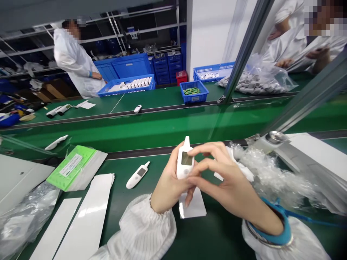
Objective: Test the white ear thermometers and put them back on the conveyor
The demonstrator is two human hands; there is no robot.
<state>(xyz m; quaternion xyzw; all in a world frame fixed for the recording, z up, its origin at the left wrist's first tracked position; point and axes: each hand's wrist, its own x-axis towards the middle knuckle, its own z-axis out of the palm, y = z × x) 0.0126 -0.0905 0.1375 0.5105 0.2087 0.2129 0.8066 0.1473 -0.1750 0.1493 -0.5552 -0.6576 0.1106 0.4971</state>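
Note:
A white ear thermometer [184, 172] with a grey screen stands nearly upright, probe tip up, in my left hand [166, 187], whose fingers wrap round its body. My right hand [229, 180] is closed at the thermometer's right side. Its index fingertip touches the screen's upper right, while thumb and middle finger press near the lower right edge. Whether a thin film lies between those fingertips I cannot tell. Below the hands lies a small stack of white sheets [199, 207]. A second ear thermometer [137, 176] rests on the green table to the left.
Long white strips [90, 213], a green packet [67, 168] and a clear plastic bag [32, 216] lie at left. Crumpled clear plastic [273, 177] fills the right side. Behind a raised green ledge stand blue bins [194, 98]. Co-workers in white are beyond; a metal post [244, 47] rises at right.

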